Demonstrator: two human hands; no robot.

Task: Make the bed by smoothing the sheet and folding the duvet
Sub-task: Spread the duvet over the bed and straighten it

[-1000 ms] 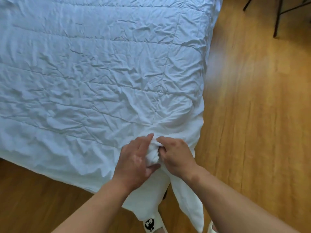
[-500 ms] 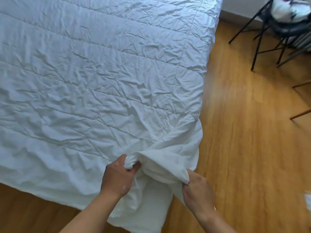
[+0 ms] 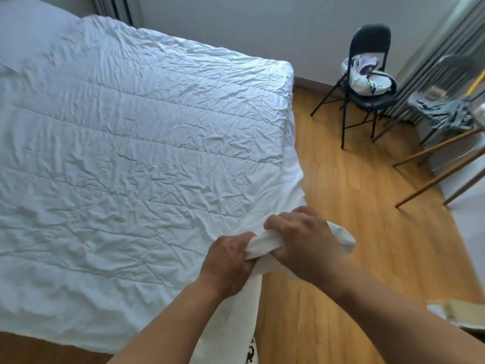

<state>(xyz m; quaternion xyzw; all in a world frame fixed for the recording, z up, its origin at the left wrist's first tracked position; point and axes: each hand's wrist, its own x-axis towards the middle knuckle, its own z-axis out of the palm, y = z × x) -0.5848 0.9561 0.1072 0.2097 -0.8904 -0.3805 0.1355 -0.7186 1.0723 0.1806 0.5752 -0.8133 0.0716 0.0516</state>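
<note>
Closer together than 0.5 s ago, left hand and right hand each clench the bunched near-right corner of the white quilted duvet, which lies spread and creased across the bed, so folding looks barely begun.

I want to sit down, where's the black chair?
In the head view, the black chair stands upper right on the wooden floor near the grey wall, past the far corner of the bed.
</note>
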